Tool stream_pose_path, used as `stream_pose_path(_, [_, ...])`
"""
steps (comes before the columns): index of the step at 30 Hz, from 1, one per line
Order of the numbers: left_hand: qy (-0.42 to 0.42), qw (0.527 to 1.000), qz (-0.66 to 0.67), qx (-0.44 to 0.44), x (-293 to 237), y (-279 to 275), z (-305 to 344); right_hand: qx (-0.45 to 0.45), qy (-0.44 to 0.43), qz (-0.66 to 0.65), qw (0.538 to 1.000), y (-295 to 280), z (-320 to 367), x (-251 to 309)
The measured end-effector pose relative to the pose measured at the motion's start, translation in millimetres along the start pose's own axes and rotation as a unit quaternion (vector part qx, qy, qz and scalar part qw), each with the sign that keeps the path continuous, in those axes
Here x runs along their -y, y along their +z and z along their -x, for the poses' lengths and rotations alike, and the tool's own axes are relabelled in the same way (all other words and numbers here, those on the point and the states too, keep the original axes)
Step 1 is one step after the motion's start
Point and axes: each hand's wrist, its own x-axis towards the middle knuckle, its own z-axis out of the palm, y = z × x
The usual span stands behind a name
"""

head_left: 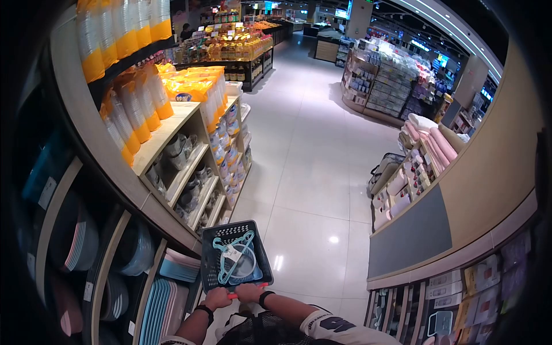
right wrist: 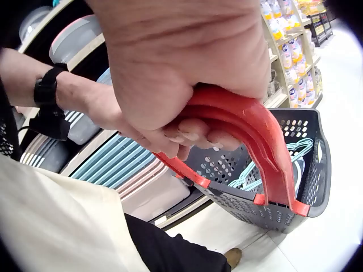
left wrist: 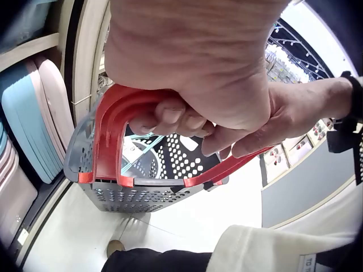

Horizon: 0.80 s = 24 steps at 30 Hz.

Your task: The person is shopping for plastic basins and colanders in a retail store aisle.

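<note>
Both hands grip the red handle (right wrist: 266, 150) of a dark grey shopping basket (head_left: 208, 241) with perforated walls. My left hand (head_left: 217, 298) curls its fingers round the handle on one side, and my right hand (head_left: 249, 292) holds it right beside, the two overlapping in the wrist views. Inside the basket lie light blue clothes hangers (head_left: 231, 265) with a white tag (head_left: 232, 253). Under them is a round, clear-looking container with a pale rim (head_left: 246, 265). In the left wrist view the handle (left wrist: 110, 136) arches up from the basket's near rim.
Shelves on the left hold stacked blue and pink plastic basins (head_left: 164, 302). Beyond them a wooden shelf unit (head_left: 190, 115) carries orange-and-clear packages (head_left: 192, 83). A pale tiled aisle floor (head_left: 310, 172) runs ahead. On the right stand a grey-and-wood panel (head_left: 411, 236) and shelved goods.
</note>
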Motion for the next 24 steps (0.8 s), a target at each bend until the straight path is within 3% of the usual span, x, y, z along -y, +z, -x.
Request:
stream_pose_path(5, [-0.007, 1.0, 0.025, 0.009, -14, -4, 0, 0.006, -0.022, -0.02, 1.0, -2, 3, -14])
stream_pose_path(9, [0.013, 0.998, 0.05, 0.027, -15, 0, -6, 0.061, -0.008, -0.012, 0.998, -11, 6, -16])
stream_pose_path(11, [0.008, 0.99, 0.086, 0.107, -19, -8, -11, 0.079, -0.01, -0.024, 0.996, -19, 8, -16])
stream_pose_path(12, [0.053, 0.988, 0.095, 0.11, -17, -10, -10, 0.096, -0.011, -0.034, 0.995, -24, 10, -15])
stream_pose_path(16, [0.084, 0.975, 0.099, 0.181, 1, 3, -32, 0.099, -0.041, 0.012, 0.994, -10, -2, -31])
stream_pose_path(20, [0.083, 0.976, 0.096, 0.177, 2, -4, -27, 0.113, -0.014, 0.009, 0.993, -23, 1, -16])
stream_pose_path(24, [0.053, 0.981, 0.126, 0.135, -6, -11, -11, 0.149, -0.045, 0.007, 0.988, -22, -1, -22])
